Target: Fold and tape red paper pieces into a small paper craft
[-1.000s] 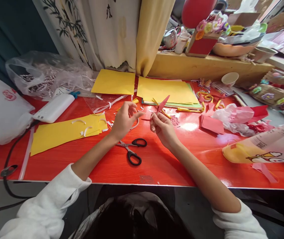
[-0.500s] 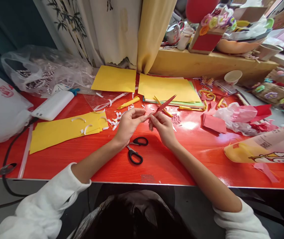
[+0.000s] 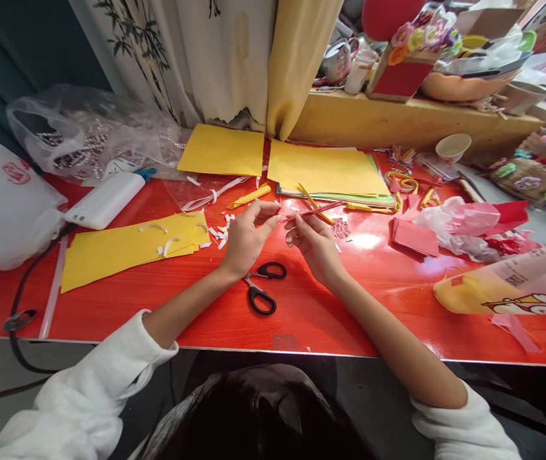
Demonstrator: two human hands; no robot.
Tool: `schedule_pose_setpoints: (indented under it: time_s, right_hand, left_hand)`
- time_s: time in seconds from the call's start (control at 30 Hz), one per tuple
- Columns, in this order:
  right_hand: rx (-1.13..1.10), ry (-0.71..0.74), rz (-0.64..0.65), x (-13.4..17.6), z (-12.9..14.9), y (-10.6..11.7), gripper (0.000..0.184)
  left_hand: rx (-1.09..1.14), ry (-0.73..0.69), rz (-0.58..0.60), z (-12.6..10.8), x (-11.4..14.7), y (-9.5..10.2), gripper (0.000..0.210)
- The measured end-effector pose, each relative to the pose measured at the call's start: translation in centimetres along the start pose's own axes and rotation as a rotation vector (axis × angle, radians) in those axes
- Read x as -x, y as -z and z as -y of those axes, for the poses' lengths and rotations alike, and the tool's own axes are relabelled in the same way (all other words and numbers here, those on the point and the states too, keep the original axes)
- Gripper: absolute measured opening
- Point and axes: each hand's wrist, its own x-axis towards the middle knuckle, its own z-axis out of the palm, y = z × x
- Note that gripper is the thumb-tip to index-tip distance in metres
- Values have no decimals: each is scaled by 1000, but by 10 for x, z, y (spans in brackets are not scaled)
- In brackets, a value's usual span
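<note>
A narrow folded red paper strip (image 3: pixel 323 209) stretches between my two hands over the table, its free end pointing right. My left hand (image 3: pixel 246 237) pinches the near end between thumb and fingertips. Thumb and forefinger of my right hand (image 3: pixel 317 248) grip the strip a little further along, with the other fingers curled below. Just under my left wrist lie black-handled scissors (image 3: pixel 260 289), their blades mostly hidden by that hand. Behind the hands, thin yellow paper rolls (image 3: pixel 250 196) and white paper scraps (image 3: pixel 219 235) are scattered.
Yellow sheets (image 3: pixel 325 169) are stacked at the back of the red table (image 3: pixel 234 326); more yellow paper (image 3: pixel 110 252) lies left. Folded red paper (image 3: pixel 414 236) and crumpled tissue (image 3: pixel 464 223) sit right. A white power bank-like box (image 3: pixel 105 199) and plastic bags (image 3: pixel 9 198) stand left.
The red strip has tilted down from a slant to nearly level, and now looks thinner. My hands stay close together in nearly the same place. The view has shifted slightly.
</note>
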Motion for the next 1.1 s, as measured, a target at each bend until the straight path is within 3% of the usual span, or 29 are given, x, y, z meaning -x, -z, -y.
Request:
schedule_pose_setpoints:
  time_s: [0.17, 0.3, 0.53, 0.73, 0.87, 0.97, 1.1]
  right_hand:
    - [-115, -61, -33, -2, 1, 3, 9]
    - [-95, -77, -38, -2, 2, 4, 11]
    - [-66, -61, -26, 1, 3, 0, 15]
    - [76, 22, 14, 2, 8, -1, 20]
    - [128, 65, -28, 4, 9, -2, 19]
    - [156, 87, -57, 4, 8, -1, 19]
    - [264, 127, -29, 4, 10, 1, 23]
  left_hand:
    - [-295, -326, 148, 0, 1, 1, 25]
    - [-527, -606, 133, 6, -3, 7, 28]
    - [-746, -807, 178, 9, -7, 13, 33]
    - [-701, -761, 151, 13, -4, 10, 31]
    - [-509, -491, 36, 11, -4, 7, 45]
    - [-407, -308, 47, 7, -7, 7, 41]
    - [-539, -445, 188, 4, -10, 11, 20]
